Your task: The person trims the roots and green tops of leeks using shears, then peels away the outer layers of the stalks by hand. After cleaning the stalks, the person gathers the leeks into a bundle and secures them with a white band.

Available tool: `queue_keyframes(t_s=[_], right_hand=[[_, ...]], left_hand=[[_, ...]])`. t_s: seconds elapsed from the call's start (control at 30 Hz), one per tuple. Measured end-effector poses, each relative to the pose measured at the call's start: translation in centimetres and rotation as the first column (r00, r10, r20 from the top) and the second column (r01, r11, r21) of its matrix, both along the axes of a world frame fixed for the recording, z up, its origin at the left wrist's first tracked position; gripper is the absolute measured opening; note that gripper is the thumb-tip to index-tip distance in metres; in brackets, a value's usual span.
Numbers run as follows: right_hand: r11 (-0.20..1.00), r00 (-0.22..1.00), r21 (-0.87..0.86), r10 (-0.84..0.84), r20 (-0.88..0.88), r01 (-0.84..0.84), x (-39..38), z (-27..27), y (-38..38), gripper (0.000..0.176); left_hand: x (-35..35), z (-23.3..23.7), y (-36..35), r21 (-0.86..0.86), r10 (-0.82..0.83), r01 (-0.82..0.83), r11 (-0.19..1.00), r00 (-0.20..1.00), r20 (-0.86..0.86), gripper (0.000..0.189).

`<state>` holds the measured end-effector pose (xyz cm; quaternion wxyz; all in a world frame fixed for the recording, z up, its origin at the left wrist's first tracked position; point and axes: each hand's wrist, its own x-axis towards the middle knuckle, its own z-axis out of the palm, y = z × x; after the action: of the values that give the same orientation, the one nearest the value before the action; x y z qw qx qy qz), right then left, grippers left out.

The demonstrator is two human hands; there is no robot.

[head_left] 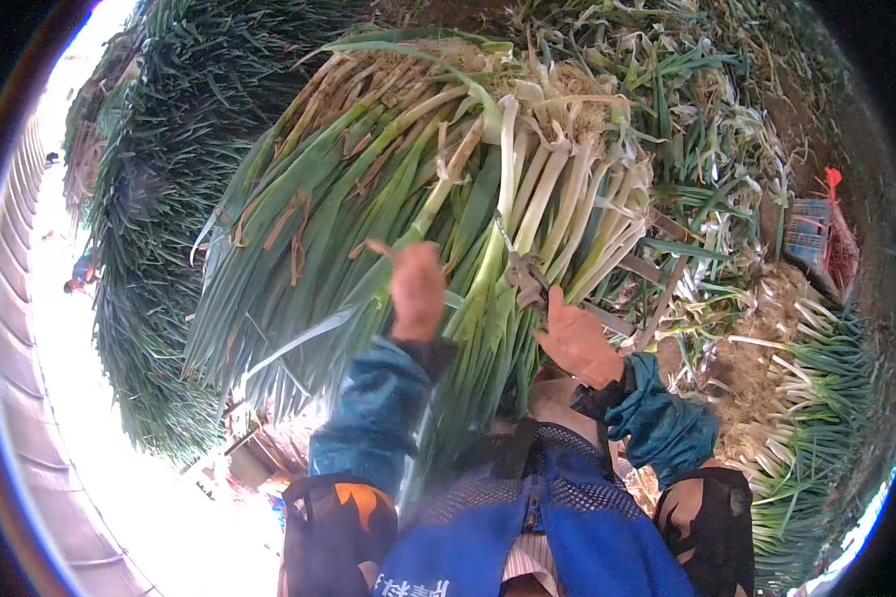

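Observation:
A big pile of leeks (368, 199) lies in front of me, white stalks and roots to the upper right, green leaves fanning to the lower left. My right hand (579, 343) is closed round the handle of a small metal tool (526, 277), whose thin blade points up over the pale stalks. Over the leaves to its left is my left hand (418, 291), blurred, with its fingers closed at a brownish leaf strip (376, 247). A peeled white leek stalk (509, 149) rests on top of the pile, above the tool.
A dark green heap of leeks (169, 199) rises at the left. Leaf scraps (707, 119) cover the ground at the upper right. Trimmed leeks (806, 428) lie in a row at the right, below a blue crate and red net (838, 244). A distant person (82, 274) shows at far left.

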<state>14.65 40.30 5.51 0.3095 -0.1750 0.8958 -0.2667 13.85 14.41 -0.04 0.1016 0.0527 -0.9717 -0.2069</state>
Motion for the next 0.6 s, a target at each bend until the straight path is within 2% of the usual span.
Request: queue_keyframes(t_s=[0.07,0.2,0.27,0.37,0.43,0.53,0.6], right_hand=[[0.998,0.989,-0.048,0.043,-0.145,-0.05,0.6,0.0,0.1,0.066],[0.952,0.942,-0.254,0.081,-0.326,-0.17,1.7,-0.6,-0.3,0.074],[0.961,0.98,-0.23,0.121,-0.157,-0.155,2.0,0.8,-1.6,0.076],[0.966,0.981,-0.213,0.169,0.09,-0.147,2.5,2.9,-3.5,0.076],[0.951,0.984,-0.27,0.169,0.048,-0.15,3.1,3.3,-3.8,0.073],[0.991,0.973,-0.13,0.055,0.223,-0.027,0.9,3.2,-4.5,0.072],[0.993,0.997,-0.116,0.041,0.071,-0.032,0.3,2.4,-3.6,0.07]], left_hand=[[-1.8,-0.1,-3.6,-0.292,0.096,-0.057,0.955,0.988,0.121,0.015],[-1.1,-2.0,-5.8,-0.18,0.133,-0.053,0.982,0.875,0.465,0.023],[-2.5,0.2,-5.1,-0.176,0.187,-0.094,0.98,0.745,0.64,0.027],[-3.2,3.6,-3.8,-0.16,0.147,-0.06,0.985,0.771,0.619,0.025],[-3.4,4.3,-3.3,-0.197,0.168,-0.057,0.979,0.771,0.614,0.025],[-3.6,5.9,-2.5,-0.182,0.133,-0.02,0.983,0.761,0.635,0.025],[-3.4,6.5,-1.9,-0.161,0.111,-0.009,0.987,0.762,0.638,0.025]])
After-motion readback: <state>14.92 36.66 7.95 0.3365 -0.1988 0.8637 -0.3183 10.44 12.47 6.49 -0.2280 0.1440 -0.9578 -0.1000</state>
